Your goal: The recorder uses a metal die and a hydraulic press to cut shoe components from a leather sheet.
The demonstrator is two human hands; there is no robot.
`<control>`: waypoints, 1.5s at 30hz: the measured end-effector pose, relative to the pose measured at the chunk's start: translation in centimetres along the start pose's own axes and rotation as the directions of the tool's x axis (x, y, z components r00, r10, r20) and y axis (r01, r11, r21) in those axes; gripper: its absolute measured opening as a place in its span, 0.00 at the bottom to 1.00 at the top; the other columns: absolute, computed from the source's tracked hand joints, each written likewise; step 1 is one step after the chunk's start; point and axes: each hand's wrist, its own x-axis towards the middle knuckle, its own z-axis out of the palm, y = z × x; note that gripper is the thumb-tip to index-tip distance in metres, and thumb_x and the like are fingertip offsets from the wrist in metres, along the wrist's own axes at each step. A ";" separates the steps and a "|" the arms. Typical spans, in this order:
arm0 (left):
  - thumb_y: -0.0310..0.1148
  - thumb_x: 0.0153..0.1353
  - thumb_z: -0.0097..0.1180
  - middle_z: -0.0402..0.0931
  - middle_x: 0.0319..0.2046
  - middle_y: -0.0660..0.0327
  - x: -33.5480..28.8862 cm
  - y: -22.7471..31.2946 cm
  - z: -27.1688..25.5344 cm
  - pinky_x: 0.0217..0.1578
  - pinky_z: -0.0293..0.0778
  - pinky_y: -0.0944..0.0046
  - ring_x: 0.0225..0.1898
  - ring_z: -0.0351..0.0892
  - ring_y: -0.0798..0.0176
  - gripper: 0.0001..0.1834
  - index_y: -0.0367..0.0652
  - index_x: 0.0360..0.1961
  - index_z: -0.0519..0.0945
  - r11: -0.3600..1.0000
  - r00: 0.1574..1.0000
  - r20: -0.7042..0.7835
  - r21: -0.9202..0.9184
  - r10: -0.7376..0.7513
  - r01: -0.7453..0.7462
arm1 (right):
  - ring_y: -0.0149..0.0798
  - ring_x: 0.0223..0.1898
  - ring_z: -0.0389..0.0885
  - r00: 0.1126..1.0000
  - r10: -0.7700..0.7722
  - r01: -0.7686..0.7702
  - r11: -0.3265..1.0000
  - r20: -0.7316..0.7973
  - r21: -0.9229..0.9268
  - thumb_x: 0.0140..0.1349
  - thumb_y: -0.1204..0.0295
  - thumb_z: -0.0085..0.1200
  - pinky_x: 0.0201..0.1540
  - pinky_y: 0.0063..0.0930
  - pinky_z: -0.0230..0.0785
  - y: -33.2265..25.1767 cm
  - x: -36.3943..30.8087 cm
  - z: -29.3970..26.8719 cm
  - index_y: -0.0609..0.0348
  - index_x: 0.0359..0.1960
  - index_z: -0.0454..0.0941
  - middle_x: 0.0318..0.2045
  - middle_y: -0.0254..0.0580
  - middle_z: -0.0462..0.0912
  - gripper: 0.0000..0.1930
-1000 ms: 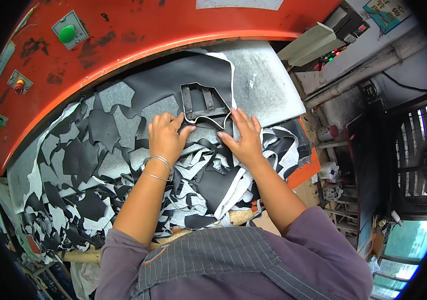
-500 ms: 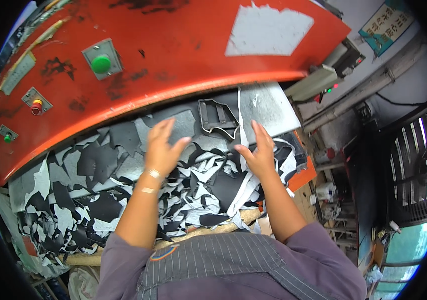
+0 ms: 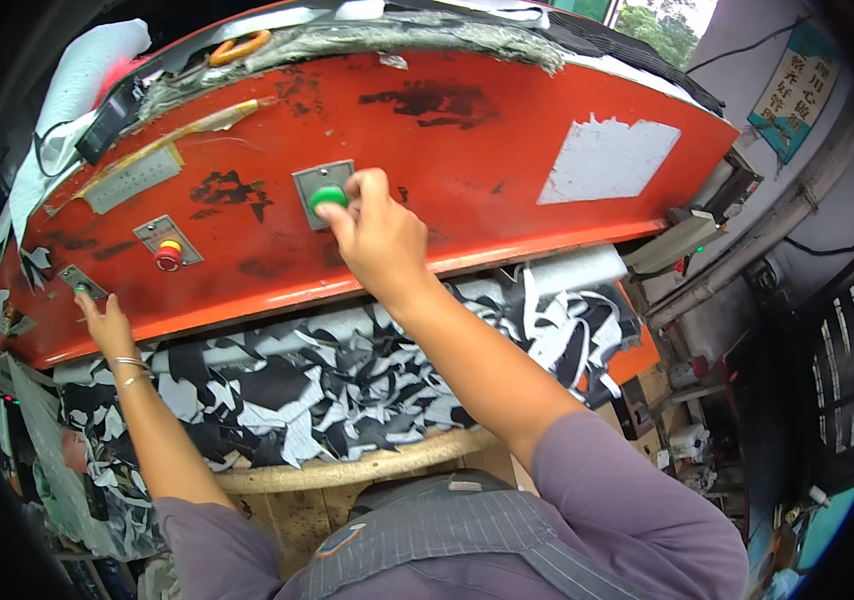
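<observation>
My right hand is at the large green push button on the red machine front. Its fingers are curled, with the thumb against the button and the fingertips at its right side. Farther left, my left hand has its fingers apart, the thumb touching a small green button. Between the hands, a red emergency-stop button with a yellow collar sticks out untouched. Black and pale-grey sheet scraps lie heaped below the machine front.
A curved tan edge runs along the near side of the scraps. A white sheet patch is on the machine front at right. Rolled and draped material lies on top. A fan-like black slatted frame stands far right.
Both hands have left the space over the scraps and moved up and left to the buttons. My view has shifted; the metal cutting die seen earlier no longer shows.
</observation>
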 end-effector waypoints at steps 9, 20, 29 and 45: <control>0.30 0.59 0.56 0.82 0.32 0.54 -21.5 10.2 -8.1 0.37 0.74 0.63 0.33 0.81 0.61 0.07 0.38 0.31 0.82 0.997 0.770 0.634 -0.014 0.068 -0.076 | 0.55 0.33 0.80 0.593 0.110 -0.037 0.993 0.797 -0.109 0.53 0.51 0.63 0.36 0.47 0.72 -0.4 -17.2 -9.5 0.58 0.36 0.73 0.28 0.50 0.80 0.23; 0.35 0.54 0.60 0.77 0.29 0.56 -37.4 21.0 -6.9 0.40 0.69 0.53 0.35 0.75 0.50 0.09 0.42 0.32 0.84 0.943 0.515 0.795 -0.218 0.320 -0.251 | 0.45 0.40 0.77 0.731 -0.002 0.243 0.935 0.682 -0.258 0.38 0.75 0.61 0.43 0.34 0.67 3.8 -25.3 -12.9 0.59 0.31 0.77 0.32 0.43 0.78 0.13; 0.40 0.54 0.62 0.79 0.23 0.53 -29.0 24.0 -1.9 0.27 0.72 0.56 0.25 0.78 0.50 0.13 0.40 0.24 0.85 0.983 0.151 0.977 -0.131 0.150 -0.127 | 0.53 0.41 0.82 0.158 0.273 -0.101 0.960 0.949 -0.259 0.54 0.50 0.59 0.46 0.46 0.72 7.3 -14.0 -14.1 0.47 0.46 0.81 0.35 0.50 0.84 0.22; 0.35 0.54 0.63 0.75 0.33 0.55 -30.2 29.0 21.1 0.40 0.70 0.54 0.41 0.72 0.48 0.10 0.40 0.31 0.77 0.942 0.155 0.946 -0.248 0.286 -0.228 | 0.36 0.46 0.73 0.628 0.498 -0.729 0.645 0.598 0.229 0.42 0.65 0.66 0.50 0.30 0.67 34.0 -3.0 -17.6 0.56 0.53 0.76 0.44 0.43 0.75 0.31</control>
